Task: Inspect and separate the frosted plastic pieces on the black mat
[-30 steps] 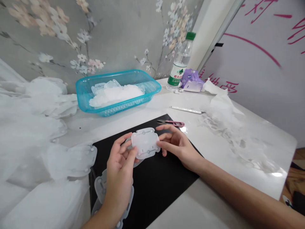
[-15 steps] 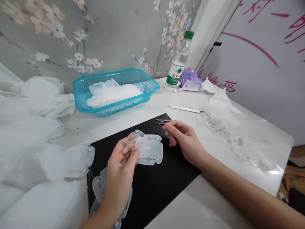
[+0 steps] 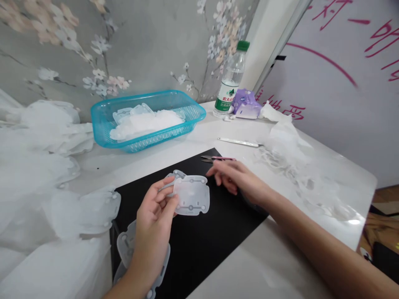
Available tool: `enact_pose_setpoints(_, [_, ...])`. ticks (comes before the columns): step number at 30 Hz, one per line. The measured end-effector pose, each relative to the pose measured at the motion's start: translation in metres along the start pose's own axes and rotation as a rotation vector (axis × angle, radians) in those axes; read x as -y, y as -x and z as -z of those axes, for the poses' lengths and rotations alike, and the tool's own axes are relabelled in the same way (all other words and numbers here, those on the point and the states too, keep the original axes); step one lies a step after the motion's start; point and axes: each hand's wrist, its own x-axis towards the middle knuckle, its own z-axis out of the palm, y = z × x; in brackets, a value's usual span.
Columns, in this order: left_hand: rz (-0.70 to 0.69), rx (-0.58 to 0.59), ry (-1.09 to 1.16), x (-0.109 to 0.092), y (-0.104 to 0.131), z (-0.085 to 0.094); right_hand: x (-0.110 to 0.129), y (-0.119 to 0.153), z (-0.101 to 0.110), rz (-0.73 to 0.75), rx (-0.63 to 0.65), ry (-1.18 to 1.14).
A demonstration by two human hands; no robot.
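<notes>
My left hand pinches a translucent, whitish plastic plate by its left edge, above a black mat. The plate is roughly rectangular with notched corners, small round spots and a slot-like line. Another such plate lies partly hidden behind it. More of these plates rest under my left wrist at the mat's near left. My right hand is apart from the plate, its fingers loosely bent and apart with nothing seen in them. Just beyond its fingertips lie thread snips, partly covered by the hand.
A blue basket with white pieces stands at the back. Piled white sheets and plates fill the left. A water bottle, a purple tissue pack, a thin white tool and white scraps are on the right.
My right hand has shifted slightly and its fingers have opened out a little, baring more of the snips. The left hand keeps the plate. The whole view has slid slightly left.
</notes>
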Motion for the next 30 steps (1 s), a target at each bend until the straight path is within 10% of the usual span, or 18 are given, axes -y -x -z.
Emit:
enact_pose_setpoints(4, [-0.01, 0.006, -0.014, -0.002, 0.0, -0.001, -0.005, 0.006, -0.014, -0.002, 0.185, 0.018])
enact_pose_setpoints(21, [-0.003, -0.031, -0.049, -0.001, 0.001, 0.0, 0.004, -0.001, 0.003, 0.158, -0.16, 0.118])
enact_pose_setpoints(27, [0.007, -0.028, -0.035, -0.001, 0.001, 0.0, 0.012, -0.009, 0.044, 0.261, -1.056, -0.36])
enact_pose_setpoints(30, [0.01, -0.025, -0.022, -0.002, 0.001, -0.001, 0.011, -0.012, 0.057, 0.135, -1.125, -0.473])
